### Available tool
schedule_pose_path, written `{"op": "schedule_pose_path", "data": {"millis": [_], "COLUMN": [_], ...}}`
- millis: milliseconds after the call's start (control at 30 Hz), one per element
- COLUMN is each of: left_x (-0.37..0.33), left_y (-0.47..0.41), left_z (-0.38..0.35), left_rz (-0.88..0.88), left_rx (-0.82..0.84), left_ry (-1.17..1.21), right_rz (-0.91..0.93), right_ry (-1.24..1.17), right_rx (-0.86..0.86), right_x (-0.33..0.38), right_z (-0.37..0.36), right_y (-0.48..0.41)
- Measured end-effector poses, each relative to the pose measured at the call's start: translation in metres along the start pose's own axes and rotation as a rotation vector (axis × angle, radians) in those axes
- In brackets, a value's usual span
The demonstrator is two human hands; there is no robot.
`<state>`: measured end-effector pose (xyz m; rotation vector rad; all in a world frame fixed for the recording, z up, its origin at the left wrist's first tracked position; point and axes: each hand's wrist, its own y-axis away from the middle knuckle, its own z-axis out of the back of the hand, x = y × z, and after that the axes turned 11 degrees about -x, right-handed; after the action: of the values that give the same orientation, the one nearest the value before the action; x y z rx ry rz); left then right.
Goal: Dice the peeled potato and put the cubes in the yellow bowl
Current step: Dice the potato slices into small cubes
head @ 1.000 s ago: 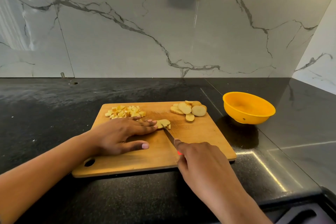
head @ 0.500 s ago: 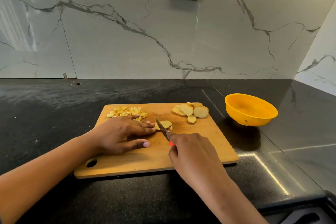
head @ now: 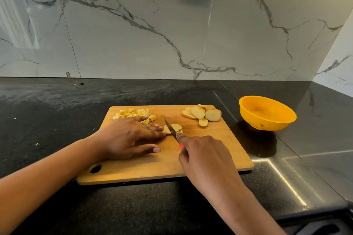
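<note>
Bare forearms (head: pixel 38 187), perhaps pink-polished nails (head: pixel 156 149)

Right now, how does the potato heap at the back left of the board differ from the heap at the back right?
The left heap is small diced cubes; the right heap is whole round slices, not yet diced. The left heap lies just beyond the left hand; the right heap sits apart from it, nearer the yellow bowl. Both are pale potato on the wooden cutting board, outside the bowl.

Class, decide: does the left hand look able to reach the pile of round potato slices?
Probably not directly: the right hand and its knife blade lie between left hand and round potato slices.
</note>
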<state>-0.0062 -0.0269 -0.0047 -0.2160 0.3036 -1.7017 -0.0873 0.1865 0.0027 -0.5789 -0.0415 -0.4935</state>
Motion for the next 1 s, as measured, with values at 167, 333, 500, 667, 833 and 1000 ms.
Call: {"op": "schedule_pose_path", "data": {"millis": [167, 333, 500, 667, 833, 1000], "left_x": [-0.001, -0.002, -0.002, -0.001, -0.002, -0.001], "left_y": [0.0, 0.001, 0.0, 0.001, 0.001, 0.001], "left_z": [0.0, 0.0, 0.0, 0.0, 0.0, -0.001], "left_rz": [-0.006, -0.014, 0.016, 0.022, 0.029, 0.026], "left_rx": [-0.019, -0.039, 0.006, -0.002, 0.003, 0.006], "left_ry": [-0.013, -0.021, -0.019, -0.005, 0.012, 0.006], "right_rz": [0.002, 0.028, 0.069, 0.007, -0.051, -0.03], "right_ry": [0.091, 0.158, 0.092, -0.044, -0.05, -0.05], "right_rx": [0.09, 0.16, 0.192, 0.024, 0.005, 0.012], "right_x": [0.006, 0.011, 0.004, -0.007, -0.013, -0.011], "right_z": [-0.004, -0.005, 0.008, 0.028, 0.014, 0.004], "right_y": [-0.005, -0.015, 0.018, 0.028, 0.005, 0.0]}}
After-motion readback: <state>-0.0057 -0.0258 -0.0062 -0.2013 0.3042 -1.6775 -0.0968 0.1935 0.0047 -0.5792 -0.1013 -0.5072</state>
